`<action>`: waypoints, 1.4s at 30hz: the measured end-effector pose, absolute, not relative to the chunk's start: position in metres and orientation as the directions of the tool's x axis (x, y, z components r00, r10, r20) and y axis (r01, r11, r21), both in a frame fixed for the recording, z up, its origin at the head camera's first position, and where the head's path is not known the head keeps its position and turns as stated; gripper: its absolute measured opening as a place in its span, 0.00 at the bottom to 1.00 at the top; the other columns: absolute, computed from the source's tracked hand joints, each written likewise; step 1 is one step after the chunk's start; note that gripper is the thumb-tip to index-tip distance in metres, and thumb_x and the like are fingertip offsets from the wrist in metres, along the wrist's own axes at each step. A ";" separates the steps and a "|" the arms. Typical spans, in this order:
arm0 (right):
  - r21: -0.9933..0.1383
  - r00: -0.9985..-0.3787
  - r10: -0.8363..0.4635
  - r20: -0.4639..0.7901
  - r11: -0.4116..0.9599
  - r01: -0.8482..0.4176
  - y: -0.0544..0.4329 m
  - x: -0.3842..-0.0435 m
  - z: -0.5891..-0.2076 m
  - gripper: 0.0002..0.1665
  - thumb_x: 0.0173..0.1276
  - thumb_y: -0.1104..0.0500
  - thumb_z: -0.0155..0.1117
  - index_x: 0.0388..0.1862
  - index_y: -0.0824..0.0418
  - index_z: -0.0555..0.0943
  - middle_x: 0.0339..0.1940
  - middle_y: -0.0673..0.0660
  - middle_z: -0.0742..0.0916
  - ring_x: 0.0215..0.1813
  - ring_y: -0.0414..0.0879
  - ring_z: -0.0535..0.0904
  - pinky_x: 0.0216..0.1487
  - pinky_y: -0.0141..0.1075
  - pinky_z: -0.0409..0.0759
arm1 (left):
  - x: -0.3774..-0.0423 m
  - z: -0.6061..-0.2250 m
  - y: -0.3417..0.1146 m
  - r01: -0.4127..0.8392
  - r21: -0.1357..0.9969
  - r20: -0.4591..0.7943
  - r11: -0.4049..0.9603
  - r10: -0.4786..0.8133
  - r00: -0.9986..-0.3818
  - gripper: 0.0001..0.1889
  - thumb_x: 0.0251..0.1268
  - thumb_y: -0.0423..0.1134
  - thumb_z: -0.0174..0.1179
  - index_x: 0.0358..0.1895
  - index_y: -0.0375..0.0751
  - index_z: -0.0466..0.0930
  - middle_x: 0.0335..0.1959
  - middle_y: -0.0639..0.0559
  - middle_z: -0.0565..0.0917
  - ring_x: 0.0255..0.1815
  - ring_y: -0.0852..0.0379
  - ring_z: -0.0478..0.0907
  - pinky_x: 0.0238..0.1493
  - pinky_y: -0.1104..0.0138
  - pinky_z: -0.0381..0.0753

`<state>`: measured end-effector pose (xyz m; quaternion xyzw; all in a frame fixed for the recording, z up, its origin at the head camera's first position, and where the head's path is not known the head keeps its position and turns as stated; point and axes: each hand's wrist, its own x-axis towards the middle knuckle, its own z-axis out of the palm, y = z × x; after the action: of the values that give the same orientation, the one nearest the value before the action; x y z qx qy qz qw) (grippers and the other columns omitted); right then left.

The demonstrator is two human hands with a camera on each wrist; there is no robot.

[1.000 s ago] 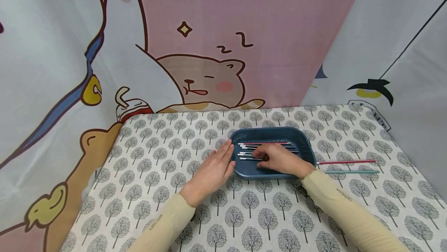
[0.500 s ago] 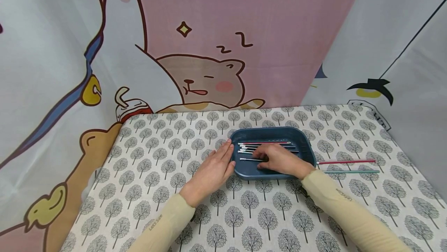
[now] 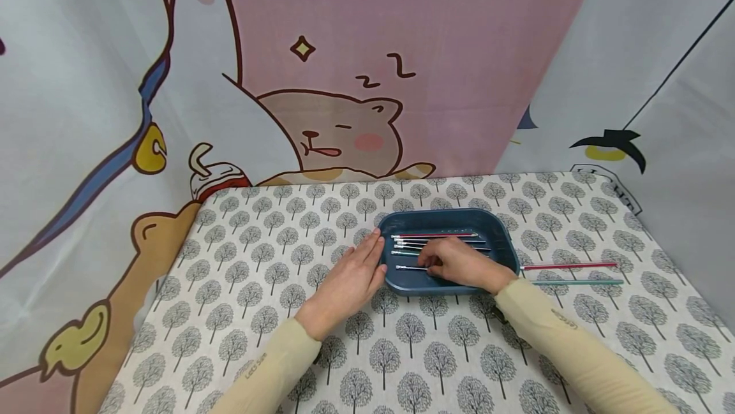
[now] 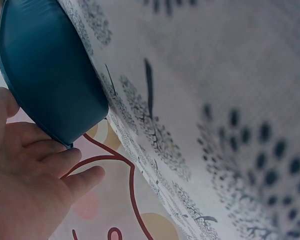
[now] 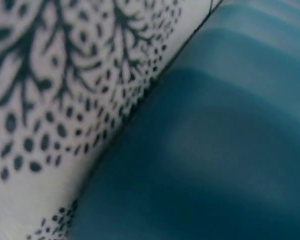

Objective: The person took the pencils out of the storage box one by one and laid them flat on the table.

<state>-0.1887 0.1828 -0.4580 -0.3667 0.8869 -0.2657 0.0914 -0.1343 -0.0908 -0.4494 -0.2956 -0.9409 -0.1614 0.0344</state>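
Note:
A dark blue rectangular tray (image 3: 448, 290) stands on the cloth, with several pencils lying lengthwise in it, among them a red pencil (image 3: 430, 235) near the far wall. My right hand (image 3: 464, 264) reaches in over the near right side, thumb and fingertips pinching the pencil (image 3: 410, 268) closest to me; its white eraser end points left. My left hand (image 3: 349, 279) rests its extended fingers against the left rim. In the left wrist view those fingers (image 4: 60, 161) lie at the tray's outer wall (image 4: 50, 75). The right wrist view holds only the tray's outer wall (image 5: 215, 145) and cloth.
To the right of the tray lie a red pencil (image 3: 571, 266) and a green pencil (image 3: 577, 282) on the tree-print tablecloth (image 3: 275, 318). A cartoon-printed curtain (image 3: 448, 69) stands behind the table and along both sides.
The nearest pencil has moved toward me inside the tray, away from the others, with my right fingers on it. My left hand and the tray have stayed put.

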 end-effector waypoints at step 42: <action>-0.620 -0.804 -0.525 0.278 0.541 -0.568 0.204 -0.161 -0.408 0.15 0.68 0.69 0.72 0.48 0.53 0.89 0.44 0.45 0.89 0.43 0.36 0.84 0.40 0.38 0.86 | -0.134 -0.451 -0.091 0.566 0.294 0.162 0.770 0.543 -0.824 0.31 0.85 0.47 0.45 0.80 0.32 0.57 0.84 0.40 0.54 0.83 0.45 0.54 0.76 0.43 0.63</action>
<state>-0.1614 0.2037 -0.4078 -0.3115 0.8773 -0.3640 -0.0292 -0.1335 -0.0906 -0.4507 -0.2949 -0.9402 -0.1668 0.0340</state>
